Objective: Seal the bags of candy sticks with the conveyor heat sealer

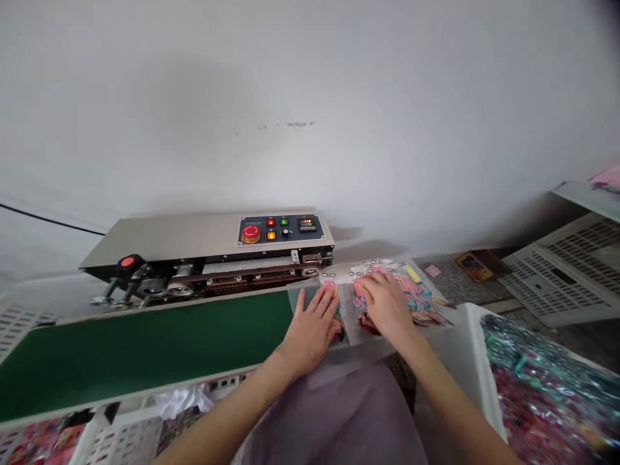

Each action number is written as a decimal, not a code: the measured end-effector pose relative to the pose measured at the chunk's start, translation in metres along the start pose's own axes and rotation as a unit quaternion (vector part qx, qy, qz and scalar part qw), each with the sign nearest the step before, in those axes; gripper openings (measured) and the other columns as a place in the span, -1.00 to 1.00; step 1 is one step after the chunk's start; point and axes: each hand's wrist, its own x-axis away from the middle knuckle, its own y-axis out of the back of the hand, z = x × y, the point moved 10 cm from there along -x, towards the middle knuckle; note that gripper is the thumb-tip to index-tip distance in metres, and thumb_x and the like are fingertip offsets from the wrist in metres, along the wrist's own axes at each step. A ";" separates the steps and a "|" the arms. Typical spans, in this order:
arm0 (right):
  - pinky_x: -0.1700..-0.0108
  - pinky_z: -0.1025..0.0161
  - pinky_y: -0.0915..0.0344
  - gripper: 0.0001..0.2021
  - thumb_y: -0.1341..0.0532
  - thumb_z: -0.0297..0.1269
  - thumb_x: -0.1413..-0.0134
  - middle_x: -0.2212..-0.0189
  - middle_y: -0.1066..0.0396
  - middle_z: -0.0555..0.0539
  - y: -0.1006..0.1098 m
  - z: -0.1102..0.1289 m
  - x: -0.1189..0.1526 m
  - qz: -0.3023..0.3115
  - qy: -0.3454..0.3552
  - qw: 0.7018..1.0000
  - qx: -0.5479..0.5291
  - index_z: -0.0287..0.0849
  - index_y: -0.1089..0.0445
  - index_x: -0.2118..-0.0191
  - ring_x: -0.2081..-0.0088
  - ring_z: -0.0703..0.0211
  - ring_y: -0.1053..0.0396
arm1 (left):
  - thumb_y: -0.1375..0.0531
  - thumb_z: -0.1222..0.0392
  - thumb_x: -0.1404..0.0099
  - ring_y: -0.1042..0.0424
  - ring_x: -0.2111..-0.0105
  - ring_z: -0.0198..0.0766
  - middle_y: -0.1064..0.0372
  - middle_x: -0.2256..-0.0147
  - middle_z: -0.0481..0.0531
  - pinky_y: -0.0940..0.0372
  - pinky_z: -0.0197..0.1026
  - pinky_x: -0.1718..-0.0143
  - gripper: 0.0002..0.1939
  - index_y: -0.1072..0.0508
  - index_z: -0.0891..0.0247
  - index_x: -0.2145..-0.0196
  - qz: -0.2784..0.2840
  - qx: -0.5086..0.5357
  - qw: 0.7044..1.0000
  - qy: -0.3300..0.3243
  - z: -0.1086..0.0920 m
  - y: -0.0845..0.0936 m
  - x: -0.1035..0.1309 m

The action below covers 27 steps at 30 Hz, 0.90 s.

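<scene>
Hands flat | left hand (312, 326), right hand (387, 303) press packets (416, 297), fingers spread open | best kept level beside sealer (213, 248) belt (145, 349)

White crate (566, 274) (slatted), red button (250, 233)

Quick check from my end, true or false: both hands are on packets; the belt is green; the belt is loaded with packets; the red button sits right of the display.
1. Left hand and right hand lie flat on clear packets. True.
2. The conveyor belt is green. True.
3. Packets cover the belt. False: they sit only at its right end.
4. The red button is right of the display. False: it is left.
</scene>
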 end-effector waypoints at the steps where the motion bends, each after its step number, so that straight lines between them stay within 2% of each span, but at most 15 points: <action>1: -0.02 0.12 -0.13 -0.63 -0.03 -0.48 -0.24 0.10 -0.47 -0.13 -0.005 0.008 -0.004 0.013 0.017 1.000 -0.008 -0.07 -0.54 0.03 0.02 -0.04 -0.24 | 0.19 0.01 -0.55 0.19 -0.43 -0.05 0.18 -0.44 0.14 0.14 0.34 -0.35 -0.43 -0.02 0.27 -0.41 0.000 -0.001 1.000 0.005 0.000 0.001 0.000; 3: 0.00 0.14 -0.12 -0.59 -0.03 -0.52 -0.21 0.10 -0.46 -0.13 -0.016 0.023 -0.015 0.036 0.040 0.998 -0.027 -0.04 -0.53 0.01 0.01 -0.01 -0.23 | 0.19 0.00 -0.55 0.18 -0.43 -0.05 0.16 -0.43 0.16 0.14 0.35 -0.35 -0.42 -0.02 0.28 -0.40 0.004 -0.004 1.000 0.011 0.000 0.001 -0.001; 6: 0.02 0.17 -0.12 -0.58 -0.05 -0.54 -0.17 0.09 -0.44 -0.14 -0.031 0.037 -0.033 0.065 0.037 0.996 -0.056 -0.05 -0.53 0.01 0.00 0.02 -0.24 | 0.18 0.00 -0.55 0.20 -0.43 -0.04 0.13 -0.42 0.19 0.14 0.36 -0.34 -0.42 -0.01 0.28 -0.41 0.011 -0.007 1.000 0.014 -0.001 0.003 -0.001; 11: 0.07 0.20 -0.12 -0.59 -0.07 -0.60 -0.09 0.17 -0.45 -0.10 -0.038 0.037 -0.045 0.077 0.013 0.995 -0.066 -0.03 -0.57 0.18 0.03 0.05 -0.27 | 0.16 0.02 -0.54 0.18 -0.43 -0.02 0.13 -0.42 0.20 0.17 0.39 -0.34 -0.41 0.02 0.29 -0.42 0.012 0.012 1.000 0.019 -0.002 0.005 -0.002; 14: 0.05 0.18 -0.12 -0.55 -0.04 -0.60 -0.10 0.14 -0.46 -0.10 -0.031 0.030 -0.043 0.072 0.011 0.996 -0.060 -0.03 -0.56 0.11 0.01 0.04 -0.28 | 0.18 0.03 -0.54 0.14 -0.42 -0.01 0.10 -0.42 0.21 0.14 0.43 -0.32 -0.42 -0.02 0.30 -0.40 0.019 0.028 0.999 0.028 -0.002 0.005 -0.002; 18: -0.05 0.09 -0.14 -0.59 -0.01 -0.50 -0.20 0.08 -0.46 -0.18 -0.002 0.003 -0.018 -0.011 -0.014 1.000 -0.004 -0.14 -0.51 0.00 0.00 -0.04 -0.28 | 0.16 0.04 -0.53 0.15 -0.42 -0.01 0.10 -0.42 0.17 0.18 0.46 -0.32 -0.44 -0.06 0.27 -0.39 0.004 0.029 0.999 0.037 -0.002 0.006 -0.002; 21: -0.09 -0.05 -0.15 -0.62 -0.01 -0.30 -0.30 -0.02 -0.44 -0.30 0.011 -0.022 0.019 -0.073 -0.083 0.990 0.092 -0.23 -0.44 -0.10 -0.06 -0.19 -0.27 | 0.15 0.05 -0.53 0.15 -0.42 -0.01 0.10 -0.42 0.16 0.20 0.46 -0.33 -0.45 -0.09 0.26 -0.38 -0.001 0.029 0.998 0.050 -0.001 0.005 -0.002; 24: -0.20 -0.17 -0.06 -0.51 -0.03 -0.15 -0.34 -0.22 -0.29 -0.41 -0.001 -0.022 0.045 -0.066 -0.095 0.983 0.144 -0.33 -0.30 -0.23 -0.22 -0.29 -0.18 | 0.14 0.08 -0.53 0.12 -0.42 0.00 0.09 -0.42 0.17 0.17 0.47 -0.32 -0.46 -0.12 0.26 -0.37 0.005 0.035 0.997 0.066 0.000 0.004 -0.001; 27: -0.29 -0.23 0.07 -0.50 -0.05 -0.14 -0.35 -0.32 -0.17 -0.34 -0.018 -0.007 0.050 -0.036 -0.065 0.986 0.148 -0.25 -0.25 -0.29 -0.33 -0.27 -0.05 | 0.15 0.09 -0.53 0.08 -0.41 0.03 0.07 -0.41 0.19 0.16 0.50 -0.30 -0.47 -0.14 0.26 -0.36 0.003 0.035 0.996 0.081 0.002 0.006 0.000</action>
